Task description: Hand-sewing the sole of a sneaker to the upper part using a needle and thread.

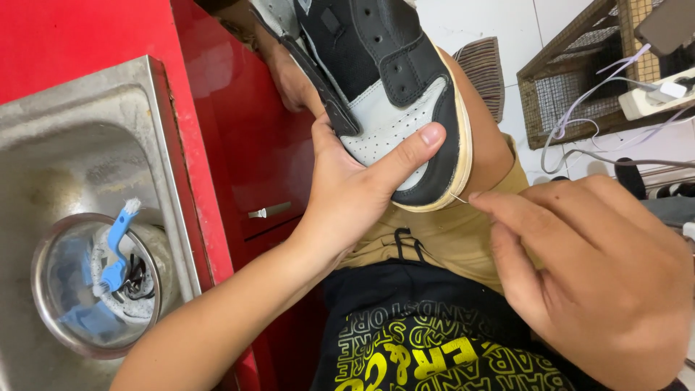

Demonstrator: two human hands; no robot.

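Bracing the sneaker (384,94) on the knee, left hand (347,195) clamps its toe while right hand (601,268) pinches a thin needle (457,197) at the sole edge; best kept steady, shallow.

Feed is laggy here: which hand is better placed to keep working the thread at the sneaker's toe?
Probably the right hand: its fingers pinch the thin thread at the sneaker sole edge. The left hand is occupied gripping the toe.

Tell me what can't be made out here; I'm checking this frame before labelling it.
Head view:
- Sneaker: heel cut off by the top edge.
- Thin needle or thread at the right hand: too small to tell which.
- Bowl contents: under the blue brush, unclear.
- Left hand: palm hides the sneaker's side.
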